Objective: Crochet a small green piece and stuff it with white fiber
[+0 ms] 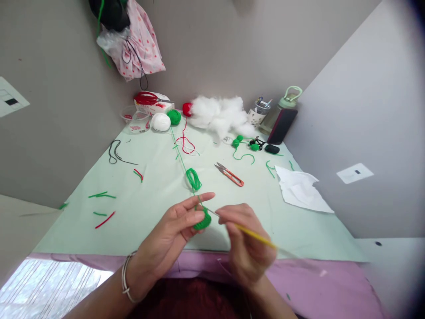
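The green crochet piece (202, 220) sits low over the front edge of the worktop (149, 208), pinched between the thumb and fingers (202, 198) of the left hand (172, 235). The left fingers are closed on this piece, with the forefinger extended above it. A green yarn strand (181, 157) runs from the piece away across the worktop, passes a loose green coil (193, 179), and ends at a green yarn ball (174, 117) at the back.

The right hand (247, 246) is just beside the piece, on its right. Its fingers are closed around a yellow-handled crochet hook (255, 235), whose metal tip meets the piece. The hand is blurred.

Red-handled thread snips (229, 173) lie beyond the right hand, apart from it. A crumpled white sheet (300, 188) lies to the right. Short green and red yarn offcuts (104, 219) lie scattered on the left. At the back stand a white yarn ball (161, 122), a heap of white stuffing (219, 114), a cup of pens (260, 111) and a green-capped bottle (282, 110).
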